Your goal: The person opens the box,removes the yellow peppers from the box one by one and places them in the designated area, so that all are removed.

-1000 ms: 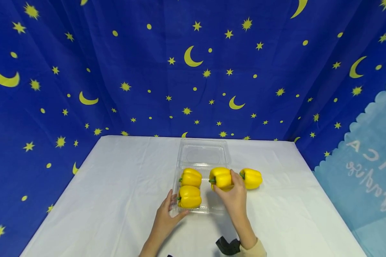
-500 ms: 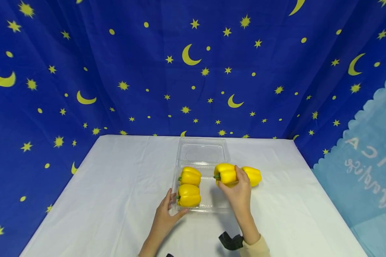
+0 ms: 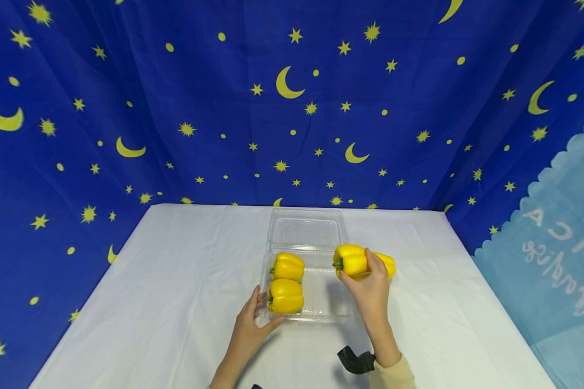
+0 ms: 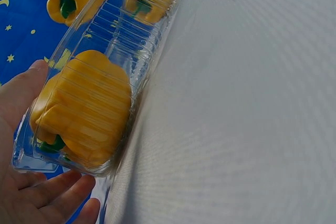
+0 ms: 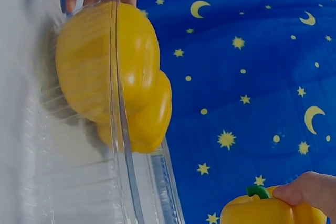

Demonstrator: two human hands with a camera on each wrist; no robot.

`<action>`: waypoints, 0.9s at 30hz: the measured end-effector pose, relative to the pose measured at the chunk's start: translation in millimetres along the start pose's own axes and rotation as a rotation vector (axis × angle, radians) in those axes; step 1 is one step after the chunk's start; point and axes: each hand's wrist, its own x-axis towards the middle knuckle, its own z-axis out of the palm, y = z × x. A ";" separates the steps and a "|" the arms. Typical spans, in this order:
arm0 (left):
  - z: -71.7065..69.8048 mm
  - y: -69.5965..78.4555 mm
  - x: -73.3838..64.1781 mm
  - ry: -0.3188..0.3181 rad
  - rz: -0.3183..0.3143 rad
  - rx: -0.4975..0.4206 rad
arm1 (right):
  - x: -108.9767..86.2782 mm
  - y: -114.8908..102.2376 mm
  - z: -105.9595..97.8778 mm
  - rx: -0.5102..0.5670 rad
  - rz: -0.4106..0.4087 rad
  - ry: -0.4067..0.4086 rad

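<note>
Two yellow bell peppers, a rear one (image 3: 288, 266) and a front one (image 3: 286, 296), lie side by side in the left of a clear plastic clamshell box (image 3: 321, 302). My left hand (image 3: 247, 330) is at the box's front left corner, thumb along the front rim and fingers outside the left wall; its fingers (image 4: 68, 192) look relaxed and fairly straight. My right hand (image 3: 372, 289) pinches a third yellow bell pepper (image 3: 351, 260) above the box's right edge, green stem facing left. Behind that hand, another yellow bell pepper (image 3: 388, 265) lies right of the box, partly hidden.
The box's transparent lid (image 3: 306, 229) is folded back towards the rear table edge. A white cloth covers the table (image 3: 190, 281). Blue curtains (image 3: 214, 97) with moons and stars hang behind and at the sides. A black wrist mount (image 3: 356, 361) hangs beside my right wrist.
My right hand has moved to the right and slightly back with its pepper, away from the two in the box, covering more of the pepper outside. My left hand has stayed at the corner.
</note>
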 end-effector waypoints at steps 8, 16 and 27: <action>-0.3 0.6 -0.7 0.000 -0.002 0.006 | 5.5 4.4 -2.5 -0.010 -0.030 0.029; -0.8 1.6 -1.2 0.005 0.002 0.006 | 9.1 7.4 -7.0 -0.005 -0.030 0.046; 0.3 -0.1 0.1 0.010 0.005 0.002 | 11.3 16.2 -11.7 -0.020 -0.032 0.083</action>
